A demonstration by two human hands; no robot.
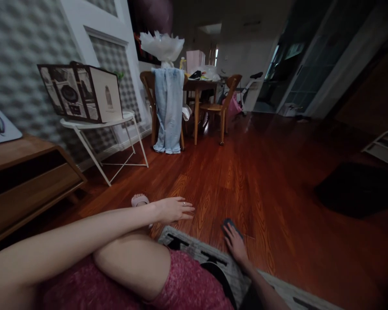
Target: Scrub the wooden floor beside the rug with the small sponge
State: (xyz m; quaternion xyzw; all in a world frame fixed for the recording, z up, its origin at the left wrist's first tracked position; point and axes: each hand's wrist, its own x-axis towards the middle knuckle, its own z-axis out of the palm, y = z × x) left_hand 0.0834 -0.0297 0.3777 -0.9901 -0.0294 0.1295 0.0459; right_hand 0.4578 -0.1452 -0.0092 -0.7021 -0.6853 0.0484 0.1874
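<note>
My left hand (174, 209) reaches out past my bent knee, palm down and fingers stretched, with a ring on one finger. Nothing is in it. Low on the right, my right hand (235, 242) lies over a small dark grey, flat thing (229, 222) at the wooden floor, just beyond the rug's edge. The thing shows past the fingertips and along one side of the hand; its kind is not clear. Below the hands are my bare knee and pinkish-red clothing (190, 275). A foot in a pale slipper (139, 199) shows behind my left wrist.
A patterned grey rug (210, 249) lies beneath me. To the left stand a wooden cabinet (35, 172) and a white side table (127, 117) bearing a printed box (108, 94). Jeans (168, 112) hang over a chair near the dining table; a dark object (355, 189) sits right.
</note>
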